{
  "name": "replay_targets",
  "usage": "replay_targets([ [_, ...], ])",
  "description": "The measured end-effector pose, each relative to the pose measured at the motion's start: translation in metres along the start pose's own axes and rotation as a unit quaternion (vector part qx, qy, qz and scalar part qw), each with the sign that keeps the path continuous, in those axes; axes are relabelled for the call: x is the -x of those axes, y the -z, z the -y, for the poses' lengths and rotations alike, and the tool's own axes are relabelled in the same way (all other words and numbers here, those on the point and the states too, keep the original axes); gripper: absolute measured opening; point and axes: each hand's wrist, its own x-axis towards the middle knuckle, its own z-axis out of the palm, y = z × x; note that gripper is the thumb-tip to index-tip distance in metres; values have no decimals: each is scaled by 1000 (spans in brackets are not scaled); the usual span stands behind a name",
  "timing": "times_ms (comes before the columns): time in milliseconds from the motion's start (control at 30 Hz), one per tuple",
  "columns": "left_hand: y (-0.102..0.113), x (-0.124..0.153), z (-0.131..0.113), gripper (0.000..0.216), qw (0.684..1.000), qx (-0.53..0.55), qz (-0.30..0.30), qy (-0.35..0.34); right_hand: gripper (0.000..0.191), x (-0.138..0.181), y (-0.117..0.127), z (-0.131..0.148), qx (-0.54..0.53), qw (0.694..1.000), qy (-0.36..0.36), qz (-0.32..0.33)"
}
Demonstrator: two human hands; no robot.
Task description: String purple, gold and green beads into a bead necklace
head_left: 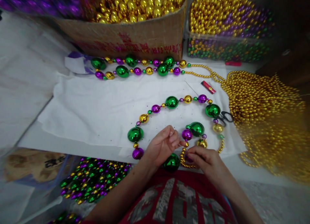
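A bead necklace point(171, 102) of green, purple and gold beads curves across the white cloth point(97, 101), ending in small gold beads. My left hand point(167, 141) is closed, its fingers curled beside the small gold beads point(183, 153), and a thin thread seems to run from its fingertips. Close by on the right, my right hand point(205, 157) pinches the strand near a purple bead partly hidden by the fingers. A large green bead point(196, 129) lies just beyond both hands. Another large green bead point(171, 162) rests below my left wrist.
A finished-looking strand point(122, 71) lies along the back. A red lighter point(208, 87), a needle point(191, 87) and black scissors point(227, 117) lie on the cloth. Gold bead chains point(263, 101) heap at right. Behind stand a cardboard box point(135, 36) and a clear bin point(227, 40) of beads.
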Motion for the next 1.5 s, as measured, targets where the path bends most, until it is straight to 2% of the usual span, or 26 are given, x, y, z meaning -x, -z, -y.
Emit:
replay_targets([
  [67,1,-1,0,20,1000,-2,-19,16,21,3,-1,-2,19,1000,22,3],
  [233,2,-1,0,26,996,-18,-82,44,23,10,-3,-10,147,981,110,-58],
  [433,2,-1,-1,25,993,-30,-104,53,25,14,0,-20,219,960,159,-74],
  [700,7,-9,2,27,993,-53,-91,51,25,9,4,-29,230,957,155,-82],
  [833,-1,-15,-10,25,988,-150,-28,18,22,2,15,-21,200,969,131,-66],
  [933,-9,-17,-29,18,966,-250,59,-8,21,0,26,-9,213,969,120,-30],
  [1033,-12,-18,-41,17,957,-269,110,-4,22,6,29,-1,250,963,97,-6],
  [1133,-11,-18,-39,15,945,-311,98,27,22,17,23,3,252,964,81,6],
  [1233,-14,-18,-28,12,887,-448,90,64,22,23,20,8,222,972,77,8],
  [1333,-22,-18,-19,17,836,-536,108,56,19,19,29,17,221,969,95,-47],
  [1433,-28,-19,-15,13,815,-566,122,38,15,2,42,29,243,956,133,-92],
  [1500,-29,-20,-13,8,808,-577,116,28,15,-12,45,36,252,950,158,-100],
])
